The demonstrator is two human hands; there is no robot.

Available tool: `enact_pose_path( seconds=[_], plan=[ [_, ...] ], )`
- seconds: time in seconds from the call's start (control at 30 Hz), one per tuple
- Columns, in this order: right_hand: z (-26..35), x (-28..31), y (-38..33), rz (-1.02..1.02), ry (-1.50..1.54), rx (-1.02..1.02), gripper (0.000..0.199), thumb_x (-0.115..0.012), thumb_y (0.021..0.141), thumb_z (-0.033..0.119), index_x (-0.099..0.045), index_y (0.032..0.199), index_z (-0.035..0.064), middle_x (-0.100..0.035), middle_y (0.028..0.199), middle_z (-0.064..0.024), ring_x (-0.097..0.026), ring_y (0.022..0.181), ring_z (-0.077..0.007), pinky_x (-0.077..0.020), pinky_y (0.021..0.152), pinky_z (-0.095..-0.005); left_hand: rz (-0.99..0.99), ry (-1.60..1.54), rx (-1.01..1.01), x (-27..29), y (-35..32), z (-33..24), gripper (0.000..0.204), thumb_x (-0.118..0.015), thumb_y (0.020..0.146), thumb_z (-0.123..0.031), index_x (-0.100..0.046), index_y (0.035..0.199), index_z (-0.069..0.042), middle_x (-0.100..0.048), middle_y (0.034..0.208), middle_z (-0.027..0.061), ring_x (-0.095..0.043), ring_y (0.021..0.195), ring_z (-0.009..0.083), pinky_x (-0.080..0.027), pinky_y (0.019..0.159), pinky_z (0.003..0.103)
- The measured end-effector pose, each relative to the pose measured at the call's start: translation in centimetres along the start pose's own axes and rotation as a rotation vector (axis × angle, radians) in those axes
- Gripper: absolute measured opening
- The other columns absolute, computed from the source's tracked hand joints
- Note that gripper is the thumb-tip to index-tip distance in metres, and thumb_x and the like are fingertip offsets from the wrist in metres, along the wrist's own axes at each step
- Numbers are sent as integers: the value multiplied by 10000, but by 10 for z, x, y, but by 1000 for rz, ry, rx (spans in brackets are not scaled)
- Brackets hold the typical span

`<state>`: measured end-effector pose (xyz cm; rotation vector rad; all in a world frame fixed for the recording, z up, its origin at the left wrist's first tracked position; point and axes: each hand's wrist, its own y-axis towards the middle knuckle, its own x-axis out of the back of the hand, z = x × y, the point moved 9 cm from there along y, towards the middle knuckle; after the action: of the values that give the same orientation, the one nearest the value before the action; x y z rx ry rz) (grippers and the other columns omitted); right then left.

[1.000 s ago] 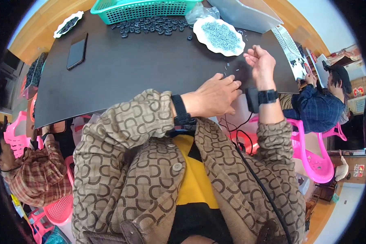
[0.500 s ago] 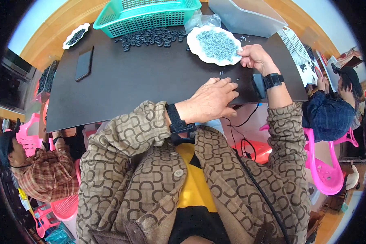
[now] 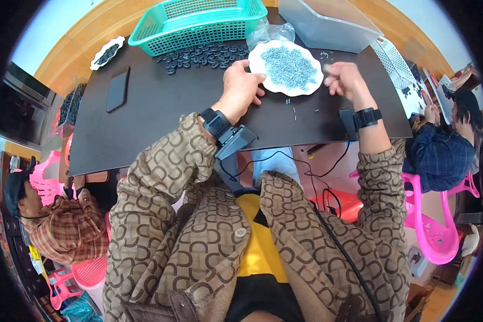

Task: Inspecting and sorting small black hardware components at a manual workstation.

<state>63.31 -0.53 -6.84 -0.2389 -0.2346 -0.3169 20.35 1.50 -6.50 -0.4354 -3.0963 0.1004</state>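
Note:
A white scalloped plate (image 3: 256, 63) heaped with small silvery pins (image 3: 288, 67) stands at the far right of the dark table. My left hand (image 3: 239, 88) is closed on its left rim, the thumb over the edge and the fingers partly hidden below. Just off the right rim is my right hand (image 3: 347, 80), holding nothing I can see. Its fingers are loosely curled and apart, the tips slightly blurred. A few loose pins (image 3: 294, 114) lie on the table in front of the plate.
Black oval parts (image 3: 204, 56) lie before a green basket (image 3: 198, 35). Beside it are a clear bag (image 3: 271, 31) and a translucent bin (image 3: 333, 27). A phone (image 3: 118, 88) and a small dish (image 3: 107, 52) lie left. People sit at both sides; a cable hangs below the table edge.
My left hand has moved up and left from the table's front to the plate's left rim. My right hand has let go of the right rim. More loose pins are uncovered.

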Motion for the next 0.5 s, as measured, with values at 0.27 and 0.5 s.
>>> enact_pose_path(
  seconds=[0.27,0.5],
  plan=[
    [23,0,49,3,-73,54,184,-805,1194,157,-817,1081,13,-829,888,-132,-785,668,-198,-489,527,-304,78,-100,158,-20,33,8,724,-775,1152,-20,-481,1765,228,-844,1206,261,-865,763,310,-672,539,382],
    [19,17,65,30,-93,96,174,-788,1201,164,-818,1129,9,-829,951,-126,-778,745,-197,-486,607,-308,74,-160,150,-30,54,14,488,-690,1150,48,-645,1613,195,-864,1159,257,-868,718,290,-677,494,379]
  ],
)
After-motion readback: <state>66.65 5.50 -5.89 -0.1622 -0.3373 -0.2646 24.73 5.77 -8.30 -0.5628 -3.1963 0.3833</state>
